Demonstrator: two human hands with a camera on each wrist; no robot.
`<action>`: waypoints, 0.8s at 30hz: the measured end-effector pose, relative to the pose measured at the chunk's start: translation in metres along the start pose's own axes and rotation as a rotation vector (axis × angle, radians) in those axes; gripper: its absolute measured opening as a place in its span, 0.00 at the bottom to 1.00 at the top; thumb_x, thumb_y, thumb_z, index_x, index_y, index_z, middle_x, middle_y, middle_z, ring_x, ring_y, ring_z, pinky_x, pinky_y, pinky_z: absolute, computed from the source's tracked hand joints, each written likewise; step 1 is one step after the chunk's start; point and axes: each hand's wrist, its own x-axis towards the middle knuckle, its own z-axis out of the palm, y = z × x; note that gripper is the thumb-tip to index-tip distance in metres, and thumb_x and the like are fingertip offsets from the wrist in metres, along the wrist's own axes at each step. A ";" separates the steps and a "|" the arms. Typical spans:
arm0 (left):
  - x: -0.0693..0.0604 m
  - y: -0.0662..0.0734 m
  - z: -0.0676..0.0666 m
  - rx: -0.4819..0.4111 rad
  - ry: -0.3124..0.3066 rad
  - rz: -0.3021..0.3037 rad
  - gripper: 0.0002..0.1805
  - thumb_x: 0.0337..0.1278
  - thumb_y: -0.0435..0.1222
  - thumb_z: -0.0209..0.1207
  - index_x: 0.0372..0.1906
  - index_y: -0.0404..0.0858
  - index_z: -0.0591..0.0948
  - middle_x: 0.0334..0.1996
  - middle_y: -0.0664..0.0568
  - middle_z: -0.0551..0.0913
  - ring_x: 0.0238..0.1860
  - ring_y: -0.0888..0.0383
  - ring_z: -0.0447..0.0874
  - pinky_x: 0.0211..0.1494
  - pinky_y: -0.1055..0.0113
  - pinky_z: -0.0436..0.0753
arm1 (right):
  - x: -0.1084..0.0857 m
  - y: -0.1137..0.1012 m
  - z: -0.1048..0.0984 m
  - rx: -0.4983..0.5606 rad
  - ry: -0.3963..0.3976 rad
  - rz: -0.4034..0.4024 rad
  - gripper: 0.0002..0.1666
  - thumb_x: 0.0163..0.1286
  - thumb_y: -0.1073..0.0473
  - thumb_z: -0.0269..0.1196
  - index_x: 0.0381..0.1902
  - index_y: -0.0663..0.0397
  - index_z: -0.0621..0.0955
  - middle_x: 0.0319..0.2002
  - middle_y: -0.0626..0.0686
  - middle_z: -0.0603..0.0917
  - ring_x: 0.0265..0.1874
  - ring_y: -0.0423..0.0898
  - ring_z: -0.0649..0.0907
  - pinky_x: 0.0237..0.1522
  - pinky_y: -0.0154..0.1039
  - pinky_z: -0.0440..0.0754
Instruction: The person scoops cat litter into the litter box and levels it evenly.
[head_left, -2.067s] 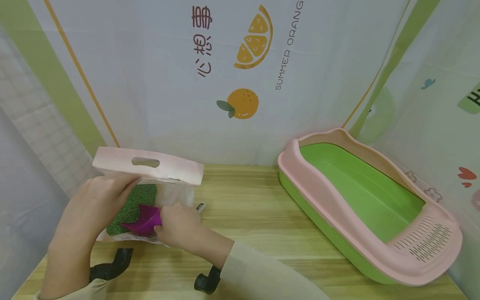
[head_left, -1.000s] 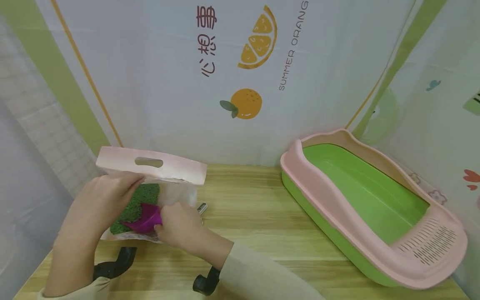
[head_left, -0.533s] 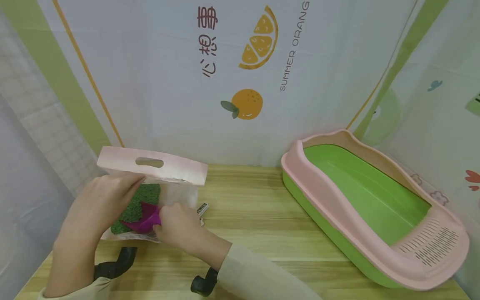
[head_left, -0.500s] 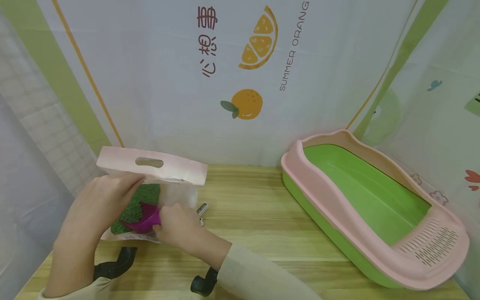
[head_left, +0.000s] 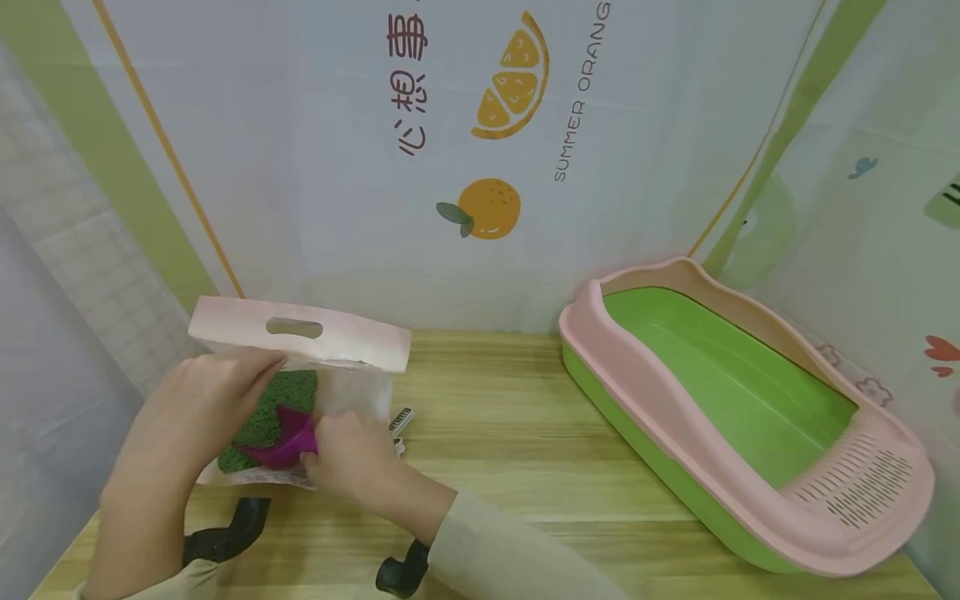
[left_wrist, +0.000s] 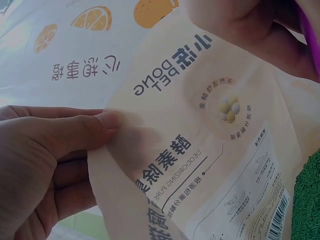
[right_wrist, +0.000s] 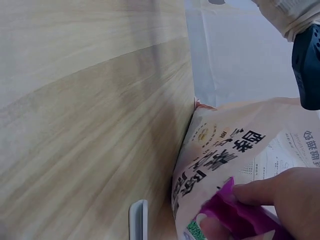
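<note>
- Two hands, both loaded. Left hand (head_left: 201, 402): thumb and fingers pinch the paper wall of the bag (head_left: 356, 392) near its mouth. Right hand (head_left: 351, 460): fingers wrapped on the purple scoop (head_left: 288, 444), close behind its bowl.
- Green pellets (head_left: 283, 398): inside the bag, just past the scoop, between the left and right fingers. Amount in the bowl: can't tell.
- Step in hand reads as scooping. Best done with the left pinch firm and raised, so the wall doesn't sag onto the right fingers.
- Right fingers should push the lip in low, then level the bowl before lifting; a tilted exit would likely spill over the bag's near edge.
- Bag looks thin and floppy: scraping the lip along it could crease or drag it.
- Small white item (head_left: 401, 421), unclear what, on the counter (head_left: 487, 467) just right of the right fingers: worth steering round.
- Green-and-pink tray (head_left: 626, 358): well off to the right of the right fingers.
</note>
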 end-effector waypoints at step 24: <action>-0.001 0.000 -0.002 0.000 -0.015 -0.007 0.06 0.69 0.36 0.61 0.39 0.37 0.83 0.13 0.54 0.71 0.17 0.59 0.58 0.22 0.61 0.66 | 0.007 -0.007 0.009 -0.016 0.014 0.010 0.28 0.70 0.37 0.63 0.13 0.41 0.73 0.12 0.40 0.73 0.09 0.36 0.69 0.10 0.32 0.66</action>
